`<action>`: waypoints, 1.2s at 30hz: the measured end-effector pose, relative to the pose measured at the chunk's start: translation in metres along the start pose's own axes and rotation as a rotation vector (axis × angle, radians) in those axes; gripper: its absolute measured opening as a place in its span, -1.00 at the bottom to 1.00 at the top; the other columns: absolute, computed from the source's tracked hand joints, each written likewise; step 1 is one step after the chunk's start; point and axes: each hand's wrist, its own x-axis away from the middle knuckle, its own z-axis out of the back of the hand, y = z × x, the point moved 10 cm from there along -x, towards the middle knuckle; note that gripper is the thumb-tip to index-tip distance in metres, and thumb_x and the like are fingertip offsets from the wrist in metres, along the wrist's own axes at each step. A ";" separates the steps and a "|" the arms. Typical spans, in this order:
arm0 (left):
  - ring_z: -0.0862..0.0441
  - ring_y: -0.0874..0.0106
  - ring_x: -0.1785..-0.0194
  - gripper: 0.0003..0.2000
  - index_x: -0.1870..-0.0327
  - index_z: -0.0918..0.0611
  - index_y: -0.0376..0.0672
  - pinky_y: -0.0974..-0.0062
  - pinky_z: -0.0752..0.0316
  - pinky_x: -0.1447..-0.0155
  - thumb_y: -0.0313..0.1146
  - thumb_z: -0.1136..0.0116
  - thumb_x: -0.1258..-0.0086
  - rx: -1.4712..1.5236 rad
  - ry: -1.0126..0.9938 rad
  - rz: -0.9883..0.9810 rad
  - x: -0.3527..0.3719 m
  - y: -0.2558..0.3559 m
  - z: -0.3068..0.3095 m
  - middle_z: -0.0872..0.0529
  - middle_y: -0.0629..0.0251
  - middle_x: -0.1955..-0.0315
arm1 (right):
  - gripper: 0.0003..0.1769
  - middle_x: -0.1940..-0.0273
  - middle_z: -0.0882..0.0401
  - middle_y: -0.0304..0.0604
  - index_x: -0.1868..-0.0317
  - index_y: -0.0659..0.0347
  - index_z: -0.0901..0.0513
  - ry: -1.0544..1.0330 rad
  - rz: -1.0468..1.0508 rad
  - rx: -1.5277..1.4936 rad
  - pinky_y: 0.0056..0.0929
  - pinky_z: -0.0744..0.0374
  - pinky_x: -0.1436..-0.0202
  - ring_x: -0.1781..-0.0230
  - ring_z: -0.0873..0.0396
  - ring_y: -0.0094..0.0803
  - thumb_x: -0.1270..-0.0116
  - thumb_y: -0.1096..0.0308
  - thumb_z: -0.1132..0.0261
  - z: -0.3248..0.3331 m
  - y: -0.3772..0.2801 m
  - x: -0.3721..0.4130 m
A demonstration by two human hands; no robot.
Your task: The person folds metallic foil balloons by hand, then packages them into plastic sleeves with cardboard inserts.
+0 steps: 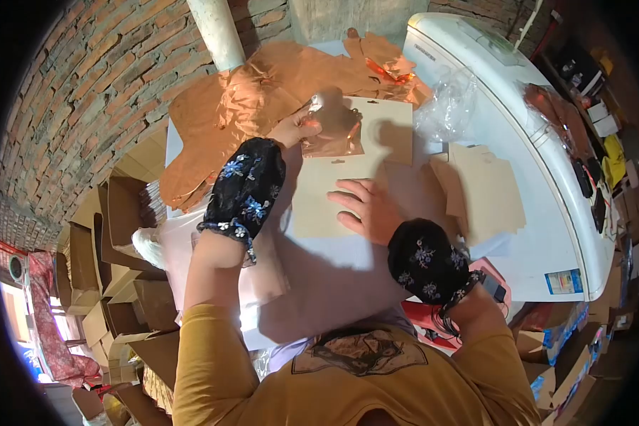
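Note:
My left hand (295,128) reaches forward and grips a shiny copper foil sheet (334,135) that lies over a tan cardboard backing card (387,128). A small pale object sits at its fingertips. My right hand (366,207) lies flat, fingers spread, pressing on a second tan cardboard card (323,202) nearer to me. Both forearms wear black flowered sleeve covers.
A heap of copper foil sheets (220,113) spreads at the far left of the white table (334,266). A stack of tan cards (486,192) lies right, with clear plastic wrap (444,106) beyond. A white appliance (547,156) stands right; cardboard boxes (121,248) fill the left floor.

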 end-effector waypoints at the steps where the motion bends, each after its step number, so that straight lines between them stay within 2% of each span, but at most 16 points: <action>1: -0.57 0.64 0.15 -0.55 -0.28 -0.56 -0.15 0.63 -0.47 0.09 -0.40 -0.30 -0.36 0.000 -0.019 -0.043 0.011 0.020 -0.008 -0.68 0.46 0.21 | -0.55 -0.24 -0.50 -0.15 -0.19 0.01 -0.62 -0.006 -0.005 -0.010 -0.15 -0.43 -0.30 -0.18 -0.44 -0.13 -0.28 0.24 -0.32 -0.002 0.001 0.000; 2: -0.55 0.65 0.13 -0.62 -0.21 -0.58 -0.15 0.63 -0.47 0.05 -0.38 -0.29 -0.38 -0.094 -0.033 -0.094 0.019 0.030 -0.011 -0.66 0.46 0.17 | -0.55 -0.25 -0.50 -0.15 -0.19 0.01 -0.62 0.003 0.006 0.001 -0.15 -0.43 -0.30 -0.17 -0.44 -0.13 -0.27 0.24 -0.32 -0.002 0.001 0.000; 5: -0.53 0.67 0.13 -0.77 -0.06 -0.61 -0.14 0.63 -0.47 0.03 -0.41 -0.24 -0.43 -0.241 -0.185 -0.065 0.043 0.027 -0.032 -0.66 0.48 0.14 | -0.56 -0.23 -0.51 -0.15 -0.18 0.03 -0.62 0.035 0.029 0.007 -0.15 -0.43 -0.29 -0.16 -0.42 -0.12 -0.27 0.25 -0.33 -0.001 -0.001 0.001; 6: -0.55 0.61 -0.07 -0.95 0.09 -0.55 -0.17 0.56 -0.46 -0.17 -0.52 -0.09 -0.52 -0.144 -0.285 -0.095 0.054 0.025 -0.049 -0.67 0.39 -0.01 | -0.57 -0.21 -0.52 -0.14 -0.15 0.05 -0.63 0.049 0.035 -0.005 -0.15 -0.44 -0.28 -0.16 -0.42 -0.11 -0.26 0.24 -0.34 0.000 -0.001 0.000; 10: -0.50 0.32 -0.29 -0.87 0.07 -0.54 -0.22 0.40 -0.41 -0.33 -0.60 -0.11 -0.43 -0.553 -0.324 -0.344 0.101 0.044 -0.080 -0.63 0.21 -0.12 | -0.64 -0.02 -0.58 -0.18 -0.01 0.07 -0.66 -0.021 0.000 0.121 -0.18 -0.48 -0.19 -0.08 -0.46 -0.17 -0.24 0.16 -0.36 -0.010 0.007 0.005; 13: -0.36 0.06 -0.45 -0.76 0.01 -0.55 -0.24 0.23 -0.33 -0.45 -0.61 -0.19 -0.33 -0.897 -0.290 -0.498 0.121 0.048 -0.095 -0.57 0.07 -0.20 | -0.67 0.06 -0.58 -0.15 0.07 0.12 -0.66 0.082 0.068 0.086 -0.17 -0.49 -0.17 -0.05 -0.45 -0.13 -0.24 0.14 -0.37 0.007 -0.007 -0.001; 14: -0.32 0.07 -0.47 -0.68 -0.12 -0.54 -0.23 0.19 -0.31 -0.47 -0.53 -0.20 -0.35 -0.924 -0.299 -0.421 0.124 0.042 -0.094 -0.53 0.03 -0.26 | -0.68 0.05 -0.58 -0.14 0.08 0.13 -0.66 0.073 0.056 0.083 -0.17 -0.49 -0.17 -0.05 -0.45 -0.12 -0.24 0.14 -0.37 0.005 -0.005 0.000; 17: -0.35 0.07 -0.44 -0.61 -0.24 -0.51 -0.23 0.25 -0.32 -0.46 -0.45 -0.18 -0.39 -0.996 -0.270 -0.432 0.132 0.041 -0.095 -0.48 0.01 -0.30 | -0.68 0.04 -0.58 -0.13 0.09 0.14 -0.66 0.059 0.035 0.075 -0.18 -0.49 -0.17 -0.06 -0.44 -0.10 -0.24 0.15 -0.37 0.003 0.000 0.002; 20: -0.41 0.04 -0.37 -0.60 -0.28 -0.49 -0.23 0.29 -0.33 -0.44 -0.42 -0.12 -0.43 -0.372 -0.288 -0.115 0.124 0.039 -0.089 -0.46 0.00 -0.30 | -0.68 0.03 -0.58 -0.13 0.09 0.14 -0.66 0.060 0.045 0.068 -0.18 -0.50 -0.18 -0.08 -0.44 -0.10 -0.24 0.14 -0.37 0.004 -0.002 0.001; 23: -0.46 0.03 -0.29 -0.60 -0.30 -0.49 -0.19 0.30 -0.36 -0.39 -0.42 -0.11 -0.46 -0.589 -0.157 -0.338 0.101 0.036 -0.075 -0.51 0.04 -0.22 | -0.67 0.02 -0.58 -0.13 0.09 0.15 -0.66 0.042 0.043 0.069 -0.19 -0.50 -0.17 -0.09 -0.44 -0.10 -0.25 0.13 -0.36 0.001 -0.001 0.002; 24: -0.46 0.01 -0.25 -0.62 -0.27 -0.53 -0.15 0.26 -0.40 -0.33 -0.45 -0.09 -0.42 -0.590 -0.196 -0.373 0.096 0.039 -0.082 -0.53 0.08 -0.18 | -0.68 0.02 -0.58 -0.13 0.09 0.15 -0.66 0.041 0.045 0.070 -0.19 -0.50 -0.17 -0.09 -0.44 -0.11 -0.26 0.13 -0.35 0.000 -0.001 0.002; 27: -0.50 0.02 -0.14 -0.70 -0.07 -0.62 -0.16 0.29 -0.43 -0.20 -0.48 -0.13 -0.30 -0.863 -0.090 -0.515 0.093 0.049 -0.096 -0.57 0.04 0.01 | -0.68 0.01 -0.58 -0.12 0.09 0.15 -0.66 0.026 0.054 0.087 -0.20 -0.49 -0.17 -0.08 -0.45 -0.12 -0.27 0.13 -0.34 0.000 -0.001 0.002; 28: -0.50 0.02 -0.15 -0.71 0.00 -0.63 -0.15 0.26 -0.43 -0.18 -0.52 -0.14 -0.23 -0.880 -0.068 -0.501 0.089 0.047 -0.098 -0.59 0.06 -0.01 | -0.69 0.01 -0.58 -0.12 0.10 0.16 -0.66 0.018 0.058 0.095 -0.20 -0.49 -0.17 -0.07 -0.45 -0.12 -0.28 0.13 -0.34 0.000 -0.002 0.002; 31: -0.50 0.00 -0.21 -0.74 0.04 -0.63 -0.15 0.15 -0.39 -0.24 -0.54 -0.13 -0.24 -0.948 0.094 -0.713 0.099 0.060 -0.104 -0.62 0.05 -0.07 | -0.69 0.02 -0.59 -0.12 0.10 0.16 -0.67 0.055 0.047 0.056 -0.22 -0.49 -0.18 -0.06 -0.46 -0.13 -0.29 0.14 -0.34 0.006 -0.005 0.001; 34: -0.46 -0.01 -0.28 -0.76 0.04 -0.63 -0.17 0.10 -0.35 -0.30 -0.54 -0.11 -0.27 -0.880 0.063 -0.682 0.095 0.043 -0.102 -0.59 0.03 -0.18 | -0.70 -0.04 -0.57 -0.08 0.07 0.20 -0.64 -0.024 0.037 0.007 -0.19 -0.45 -0.23 -0.13 -0.42 -0.06 -0.34 0.17 -0.32 -0.001 -0.002 0.001; 36: -0.42 -0.03 -0.36 -0.77 0.01 -0.61 -0.19 0.12 -0.32 -0.36 -0.53 -0.11 -0.33 -0.903 0.041 -0.621 0.093 0.035 -0.102 -0.54 0.01 -0.26 | -0.70 0.02 -0.59 -0.12 0.09 0.18 -0.66 0.022 0.086 0.039 -0.23 -0.47 -0.20 -0.07 -0.45 -0.10 -0.30 0.16 -0.34 0.001 -0.003 0.002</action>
